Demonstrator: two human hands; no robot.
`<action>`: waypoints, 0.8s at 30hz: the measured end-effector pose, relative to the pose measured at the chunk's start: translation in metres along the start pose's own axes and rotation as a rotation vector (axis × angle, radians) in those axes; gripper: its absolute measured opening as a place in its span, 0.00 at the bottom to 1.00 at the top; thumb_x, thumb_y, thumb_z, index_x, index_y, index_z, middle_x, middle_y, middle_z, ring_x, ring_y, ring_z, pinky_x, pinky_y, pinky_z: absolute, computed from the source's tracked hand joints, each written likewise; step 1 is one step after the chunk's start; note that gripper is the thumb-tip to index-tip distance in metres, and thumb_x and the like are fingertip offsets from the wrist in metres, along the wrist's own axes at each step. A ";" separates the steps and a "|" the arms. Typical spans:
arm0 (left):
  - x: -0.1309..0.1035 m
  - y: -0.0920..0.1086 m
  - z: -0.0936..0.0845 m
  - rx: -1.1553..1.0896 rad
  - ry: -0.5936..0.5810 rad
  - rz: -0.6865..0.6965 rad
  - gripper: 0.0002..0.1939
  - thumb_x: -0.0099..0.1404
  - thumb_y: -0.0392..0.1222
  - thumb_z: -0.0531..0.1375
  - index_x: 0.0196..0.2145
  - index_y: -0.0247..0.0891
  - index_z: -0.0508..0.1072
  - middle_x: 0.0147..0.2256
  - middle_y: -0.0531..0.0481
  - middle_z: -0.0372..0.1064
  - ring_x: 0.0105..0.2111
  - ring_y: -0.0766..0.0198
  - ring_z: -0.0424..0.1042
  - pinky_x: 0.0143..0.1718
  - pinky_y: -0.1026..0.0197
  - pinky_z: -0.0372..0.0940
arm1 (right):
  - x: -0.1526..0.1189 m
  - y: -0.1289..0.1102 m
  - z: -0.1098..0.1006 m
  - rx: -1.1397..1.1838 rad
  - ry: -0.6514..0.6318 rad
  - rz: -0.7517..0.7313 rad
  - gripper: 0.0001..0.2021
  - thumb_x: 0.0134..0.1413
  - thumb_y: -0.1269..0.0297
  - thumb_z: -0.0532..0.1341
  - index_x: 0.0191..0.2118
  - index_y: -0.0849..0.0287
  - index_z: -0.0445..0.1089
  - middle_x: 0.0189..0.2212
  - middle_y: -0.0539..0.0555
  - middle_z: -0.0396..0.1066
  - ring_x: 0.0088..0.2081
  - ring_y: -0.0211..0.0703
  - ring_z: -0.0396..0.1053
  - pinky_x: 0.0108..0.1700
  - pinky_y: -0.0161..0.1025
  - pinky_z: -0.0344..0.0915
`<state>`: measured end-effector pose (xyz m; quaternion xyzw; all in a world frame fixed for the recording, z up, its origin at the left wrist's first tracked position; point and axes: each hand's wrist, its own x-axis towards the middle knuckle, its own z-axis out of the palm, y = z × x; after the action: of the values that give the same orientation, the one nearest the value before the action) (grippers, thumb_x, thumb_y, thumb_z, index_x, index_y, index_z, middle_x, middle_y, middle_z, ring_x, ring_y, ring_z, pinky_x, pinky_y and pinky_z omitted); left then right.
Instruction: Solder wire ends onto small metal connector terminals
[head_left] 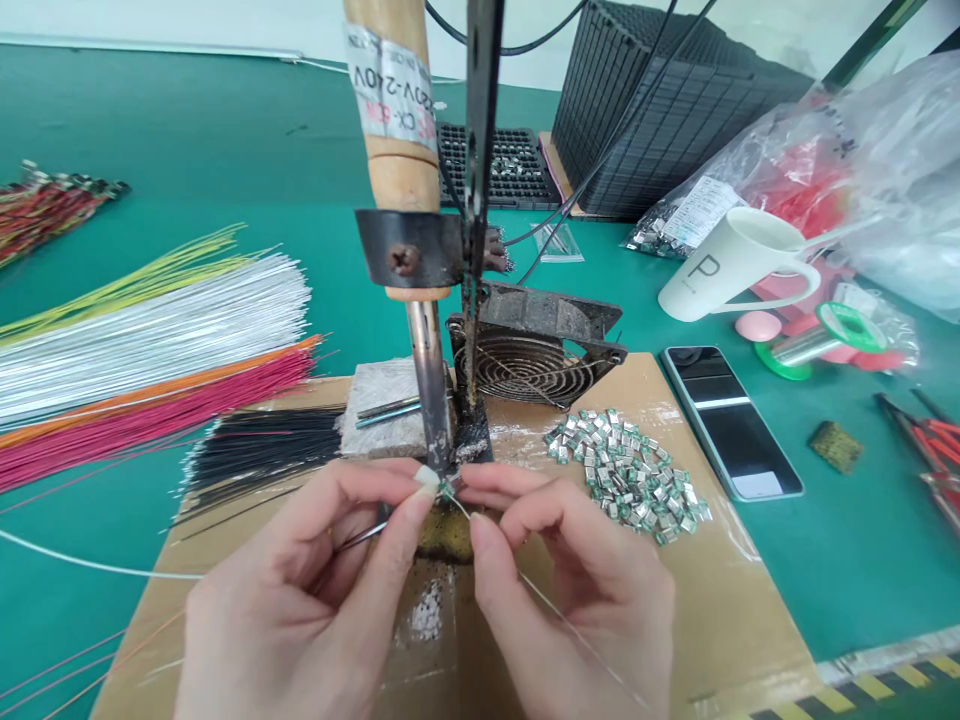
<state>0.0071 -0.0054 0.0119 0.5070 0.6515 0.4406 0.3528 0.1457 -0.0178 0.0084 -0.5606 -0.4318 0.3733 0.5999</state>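
My left hand (pixel 315 590) pinches a small green circuit-board piece (pixel 447 489) between thumb and forefinger, just below the tip of an upright soldering iron (pixel 429 370). A slim metallic rod (pixel 364 537) pokes out from under the same fingers; its kind is unclear. My right hand (pixel 570 570) is closed on a thin pale wire (pixel 559 610), whose end reaches the small piece. Whether the wire is solder or a lead, I cannot tell. Beneath the fingertips is a dirty yellow sponge (pixel 444 535). A white wire (pixel 97 563) runs in from the left towards my left hand.
Many metal-and-green connectors (pixel 630 475) lie heaped on the cardboard (pixel 720 620) at right, beside a phone (pixel 731 420). Bundles of white wires (pixel 165 320) and black wires (pixel 270 440) spread left. A fan (pixel 536 350) stands behind the iron; a mug (pixel 731 265) is further right.
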 end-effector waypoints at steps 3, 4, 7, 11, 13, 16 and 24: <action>0.001 -0.001 0.000 -0.006 0.001 0.002 0.07 0.64 0.50 0.71 0.37 0.49 0.79 0.35 0.57 0.79 0.28 0.70 0.79 0.30 0.79 0.74 | 0.001 -0.001 0.000 0.007 0.002 -0.005 0.13 0.52 0.80 0.67 0.28 0.53 0.71 0.41 0.49 0.85 0.42 0.44 0.85 0.45 0.34 0.81; 0.001 -0.002 0.000 -0.004 -0.001 0.002 0.07 0.64 0.49 0.72 0.37 0.49 0.79 0.35 0.57 0.78 0.28 0.70 0.79 0.30 0.79 0.74 | 0.001 -0.001 0.001 0.007 0.004 -0.003 0.13 0.52 0.81 0.67 0.28 0.53 0.71 0.41 0.49 0.85 0.42 0.44 0.85 0.45 0.35 0.81; 0.002 -0.004 0.001 0.005 0.011 0.018 0.07 0.64 0.50 0.71 0.37 0.49 0.79 0.35 0.57 0.78 0.28 0.69 0.79 0.29 0.79 0.74 | 0.001 -0.002 0.001 0.016 0.002 0.003 0.13 0.52 0.81 0.67 0.29 0.53 0.72 0.42 0.49 0.85 0.43 0.44 0.85 0.46 0.35 0.81; 0.002 -0.005 0.002 0.006 0.026 0.032 0.07 0.65 0.50 0.71 0.38 0.49 0.79 0.35 0.57 0.78 0.29 0.70 0.79 0.31 0.79 0.74 | 0.001 -0.001 0.002 0.045 0.007 -0.008 0.13 0.52 0.82 0.67 0.29 0.53 0.73 0.42 0.46 0.85 0.43 0.40 0.84 0.48 0.31 0.79; 0.001 -0.005 0.002 0.005 0.022 0.027 0.07 0.65 0.50 0.71 0.38 0.49 0.79 0.35 0.57 0.78 0.29 0.70 0.79 0.32 0.78 0.75 | 0.002 -0.001 0.002 0.047 0.005 -0.011 0.13 0.52 0.82 0.67 0.29 0.53 0.73 0.42 0.46 0.85 0.43 0.39 0.84 0.49 0.32 0.79; 0.001 -0.004 0.002 -0.006 0.022 0.020 0.09 0.64 0.49 0.72 0.39 0.49 0.79 0.35 0.56 0.78 0.29 0.69 0.78 0.34 0.75 0.77 | 0.002 0.000 0.001 0.029 -0.002 -0.007 0.13 0.52 0.81 0.67 0.29 0.53 0.73 0.43 0.48 0.85 0.44 0.42 0.84 0.49 0.35 0.80; 0.000 -0.007 0.001 0.018 0.051 0.002 0.08 0.65 0.49 0.71 0.40 0.48 0.80 0.36 0.56 0.78 0.30 0.68 0.79 0.33 0.76 0.77 | 0.003 -0.001 0.001 0.011 -0.033 -0.008 0.11 0.54 0.78 0.67 0.29 0.54 0.71 0.44 0.53 0.84 0.43 0.46 0.84 0.48 0.40 0.82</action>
<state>0.0053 -0.0057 0.0056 0.4993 0.6637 0.4479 0.3312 0.1460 -0.0153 0.0094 -0.5492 -0.4418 0.3827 0.5972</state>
